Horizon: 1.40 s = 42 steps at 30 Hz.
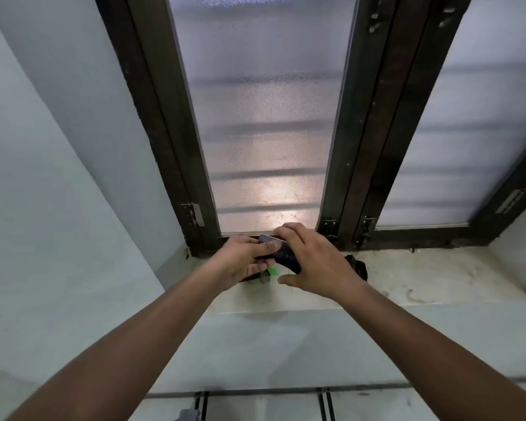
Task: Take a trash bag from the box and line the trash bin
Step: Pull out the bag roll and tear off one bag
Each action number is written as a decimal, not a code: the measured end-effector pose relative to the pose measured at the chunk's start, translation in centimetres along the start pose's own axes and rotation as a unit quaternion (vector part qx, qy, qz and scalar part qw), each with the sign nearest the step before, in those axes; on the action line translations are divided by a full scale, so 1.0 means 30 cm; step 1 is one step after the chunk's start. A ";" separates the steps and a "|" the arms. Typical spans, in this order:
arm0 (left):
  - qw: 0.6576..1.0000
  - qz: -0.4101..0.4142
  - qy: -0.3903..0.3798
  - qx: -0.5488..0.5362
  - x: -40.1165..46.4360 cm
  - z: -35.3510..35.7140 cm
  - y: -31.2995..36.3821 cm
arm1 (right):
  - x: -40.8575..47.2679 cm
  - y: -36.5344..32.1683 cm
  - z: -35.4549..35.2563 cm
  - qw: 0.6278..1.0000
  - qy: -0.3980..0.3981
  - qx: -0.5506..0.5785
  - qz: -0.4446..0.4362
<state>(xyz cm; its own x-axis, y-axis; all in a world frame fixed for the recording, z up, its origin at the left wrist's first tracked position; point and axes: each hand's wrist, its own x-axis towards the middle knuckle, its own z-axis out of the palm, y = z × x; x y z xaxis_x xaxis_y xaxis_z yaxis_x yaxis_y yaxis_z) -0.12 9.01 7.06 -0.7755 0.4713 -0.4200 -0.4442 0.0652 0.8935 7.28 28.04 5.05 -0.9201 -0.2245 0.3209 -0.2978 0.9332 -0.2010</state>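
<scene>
Both my arms reach up to a window sill (413,281). A small dark box (283,253) with a pale flap and a green mark sits there, between my hands. My left hand (243,262) grips the box from the left, thumb pressed on its top. My right hand (313,262) lies over the box's right side, fingers curled at the raised flap. A black crumpled thing (357,267), perhaps bag plastic, lies just right of my right hand. The hands hide most of the box. No trash bin is in view.
A dark-framed window with frosted panes (264,132) rises straight behind the sill. Pale walls (58,177) close in on the left and below. Tiled floor with dark joints (325,402) shows at the bottom edge.
</scene>
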 end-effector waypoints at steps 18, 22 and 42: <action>0.732 0.107 -0.065 0.670 0.229 -0.092 -0.023 | 0.003 0.019 0.047 0.835 -0.069 0.459 0.294; 0.686 0.033 -0.052 0.725 0.282 -0.040 -0.024 | -0.010 0.015 0.061 0.804 -0.076 0.493 0.324; 0.945 0.155 0.034 0.287 0.229 -0.258 -0.136 | 0.240 -0.038 -0.014 0.844 -0.267 0.382 0.266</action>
<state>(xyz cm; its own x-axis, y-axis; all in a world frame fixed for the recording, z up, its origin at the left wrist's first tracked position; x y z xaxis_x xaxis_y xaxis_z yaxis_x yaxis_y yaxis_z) -7.10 5.19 -0.71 -0.8641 0.4901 -0.1149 0.1113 0.4086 0.9059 1.10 25.48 7.98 -0.8980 -0.1158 -0.4245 0.3038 0.5348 -0.7885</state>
